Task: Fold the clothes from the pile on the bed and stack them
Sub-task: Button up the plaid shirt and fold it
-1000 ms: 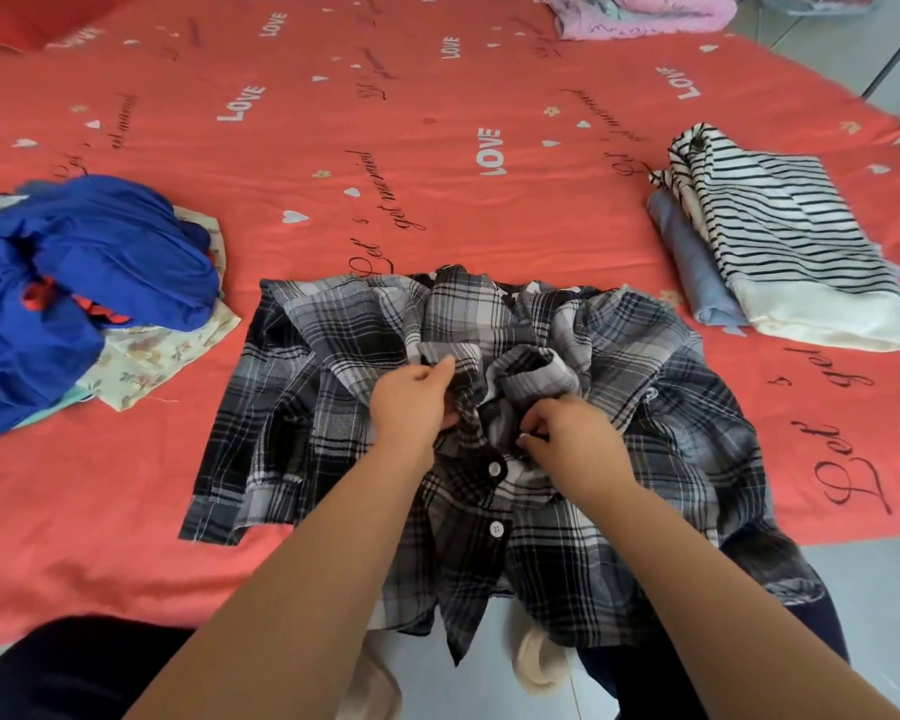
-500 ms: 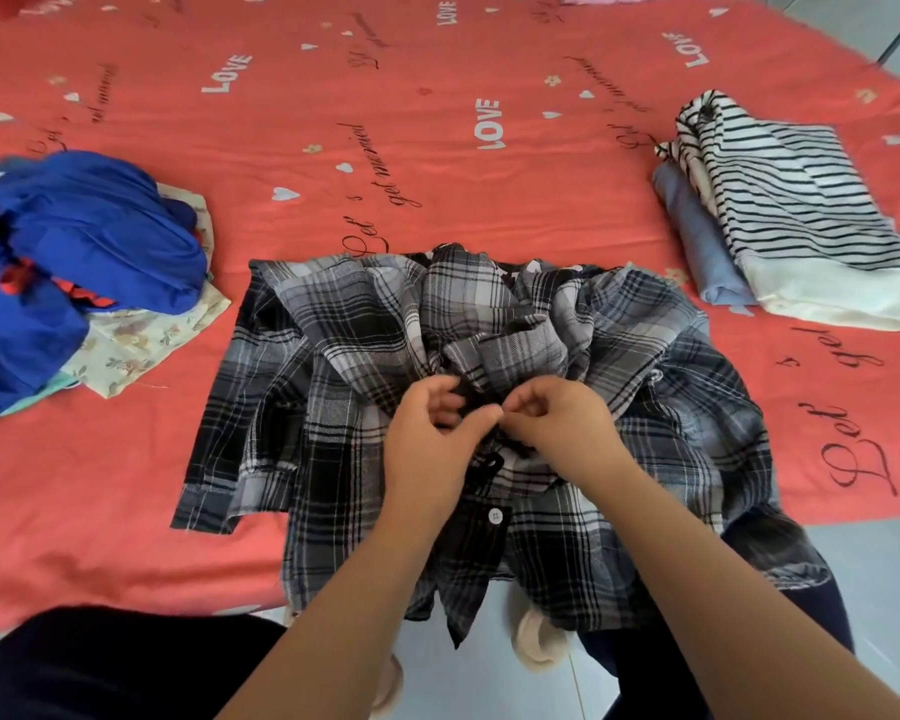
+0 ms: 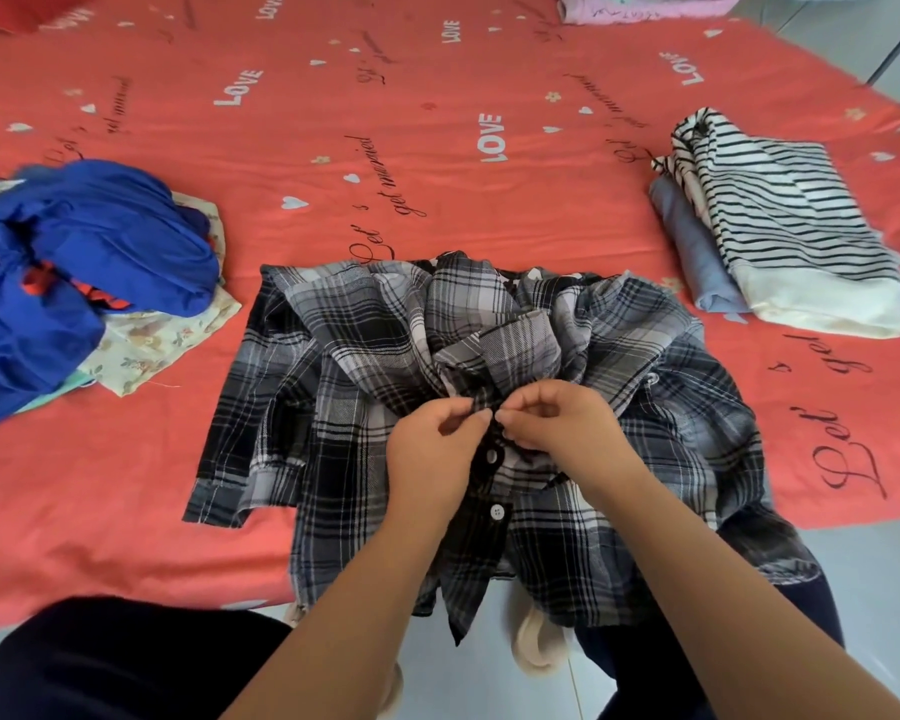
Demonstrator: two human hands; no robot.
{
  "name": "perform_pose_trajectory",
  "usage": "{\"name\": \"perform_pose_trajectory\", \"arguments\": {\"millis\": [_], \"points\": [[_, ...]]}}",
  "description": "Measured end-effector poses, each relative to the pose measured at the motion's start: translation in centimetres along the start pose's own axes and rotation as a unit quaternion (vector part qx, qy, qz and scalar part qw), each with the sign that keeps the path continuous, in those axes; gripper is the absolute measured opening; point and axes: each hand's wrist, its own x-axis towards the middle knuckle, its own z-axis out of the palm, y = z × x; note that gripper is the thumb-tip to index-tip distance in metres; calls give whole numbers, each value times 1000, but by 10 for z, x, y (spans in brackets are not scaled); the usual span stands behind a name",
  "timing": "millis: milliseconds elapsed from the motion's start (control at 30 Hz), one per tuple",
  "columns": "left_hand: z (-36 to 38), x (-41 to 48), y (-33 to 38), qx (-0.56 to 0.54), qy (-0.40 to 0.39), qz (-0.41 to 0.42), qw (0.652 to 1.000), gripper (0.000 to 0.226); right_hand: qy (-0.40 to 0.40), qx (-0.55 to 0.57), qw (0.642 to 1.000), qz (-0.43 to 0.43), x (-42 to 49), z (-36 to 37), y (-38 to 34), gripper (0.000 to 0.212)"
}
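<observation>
The left hand [image 3: 432, 449] and right hand [image 3: 562, 423] both pinch the button placket of the shirt [image 3: 333, 381], which lies at the bed's [image 3: 437, 174] near edge with its hem hanging off, so a hard tug could likely drag it onto the floor [image 3: 879, 589].

The shirt [image 3: 333, 366] is looking like thin woven cloth, matt, checked in black, grey and white, and is crumpling softly. Its button [image 3: 497, 511] is shining a little, like smooth white plastic. The bedsheet [image 3: 437, 163] is showing as smooth, matt printed cloth in coral red. The striped top [image 3: 780, 210] is looking like a soft knit with a plain cream hem. The blue garment [image 3: 100, 236] is giving off a slight sheen, like slick synthetic cloth. The floor [image 3: 884, 574] is gleaming faintly, like smooth pale tile.
</observation>
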Motion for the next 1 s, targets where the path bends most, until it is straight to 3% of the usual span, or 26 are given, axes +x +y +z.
{"name": "perform_pose_trajectory", "arguments": {"millis": [167,267,467,667,867,1000], "points": [[-3,-3,7,-111,-40,-59,991,24,4,31,999,-20,-4,1,-5,12],[-6,-4,10,-110,-55,-59,991,28,13,47,998,-25,-5,0,-6,13],[-8,-7,15,-2,-40,46,998,29,40,34,997,-52,-9,2,-9,15],[-11,-8,19,133,-74,160,975,21,106,-55,987,-107,-13,3,-10,22],[-15,-1,23,14,-136,85,987,21,95,-15,990,-104,-15,2,-10,21],[-12,4,29,11,-135,87,987,31,78,32,993,-82,-13,2,-10,25]]}}
